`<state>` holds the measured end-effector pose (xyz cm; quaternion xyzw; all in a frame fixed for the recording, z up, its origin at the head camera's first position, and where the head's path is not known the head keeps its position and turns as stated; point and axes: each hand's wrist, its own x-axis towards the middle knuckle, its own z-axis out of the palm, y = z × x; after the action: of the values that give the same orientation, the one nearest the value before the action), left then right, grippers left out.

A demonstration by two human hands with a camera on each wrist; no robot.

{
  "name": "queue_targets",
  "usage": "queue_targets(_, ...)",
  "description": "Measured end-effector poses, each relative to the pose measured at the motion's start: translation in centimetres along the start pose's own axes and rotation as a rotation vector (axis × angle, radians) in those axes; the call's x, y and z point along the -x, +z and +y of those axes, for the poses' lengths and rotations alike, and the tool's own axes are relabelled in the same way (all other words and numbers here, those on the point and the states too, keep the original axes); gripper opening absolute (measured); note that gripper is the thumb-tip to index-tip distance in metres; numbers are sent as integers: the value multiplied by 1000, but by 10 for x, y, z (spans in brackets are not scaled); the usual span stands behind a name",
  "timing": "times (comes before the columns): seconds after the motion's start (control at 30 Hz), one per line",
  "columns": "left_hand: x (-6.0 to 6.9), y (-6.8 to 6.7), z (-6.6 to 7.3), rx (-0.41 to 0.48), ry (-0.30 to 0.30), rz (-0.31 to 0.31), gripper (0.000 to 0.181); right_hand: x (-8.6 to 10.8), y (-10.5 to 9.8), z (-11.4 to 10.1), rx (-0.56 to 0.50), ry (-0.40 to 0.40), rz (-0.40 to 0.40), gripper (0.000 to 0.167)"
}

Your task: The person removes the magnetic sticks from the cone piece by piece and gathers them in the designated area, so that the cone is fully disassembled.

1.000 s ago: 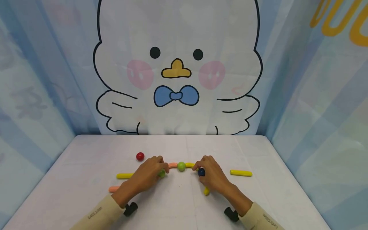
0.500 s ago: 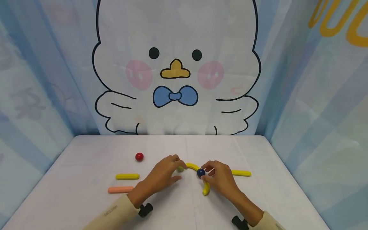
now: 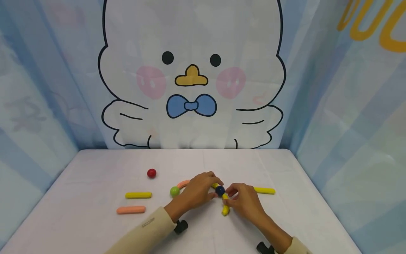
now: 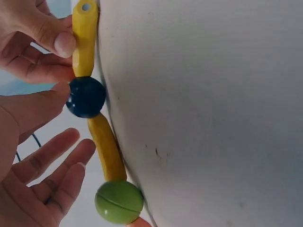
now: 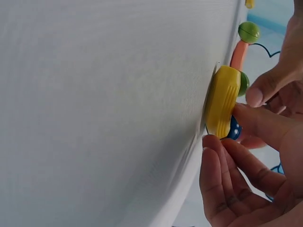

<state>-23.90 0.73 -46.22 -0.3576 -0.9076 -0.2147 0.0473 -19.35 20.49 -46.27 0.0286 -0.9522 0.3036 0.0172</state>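
Observation:
A curved chain joins coloured sticks and balls. My left hand (image 3: 200, 189) reaches over it, fingertips beside the blue ball (image 3: 220, 191). In the left wrist view, that hand's thumb (image 4: 28, 116) touches the blue ball (image 4: 86, 97), its other fingers extended and apart. My right hand (image 3: 246, 201) pinches the near yellow stick (image 3: 226, 209) between thumb and fingers, also seen in the right wrist view, where the yellow stick (image 5: 224, 101) is large. A green ball (image 3: 174, 191) and an orange stick (image 3: 183, 183) show left of my left hand, which hides the chain's middle.
On the white table (image 3: 95, 169), a red ball (image 3: 151, 173) lies at the back left. A yellow stick (image 3: 138, 195) and an orange stick (image 3: 131, 210) lie left; another yellow stick (image 3: 264, 190) lies right. A printed curtain (image 3: 190, 127) stands behind.
My left hand has moved right along the chain, from the left green ball to the blue ball. My right hand has shifted right and slightly nearer, from the blue ball to the near yellow stick.

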Motion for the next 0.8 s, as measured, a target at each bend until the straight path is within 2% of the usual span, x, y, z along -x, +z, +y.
queue_targets(0.23,-7,8,0,-33,-24,-18,32,-2,5,-2,27,4,-6,25)
queue_targets(0.53,-9,12,-2,-55,-55,-21,33,-1,5,-8,59,4,-20,24)
queue_targets(0.8,-7,11,-3,-61,-36,-24,31,0,0,-9,85,23,-60,22)
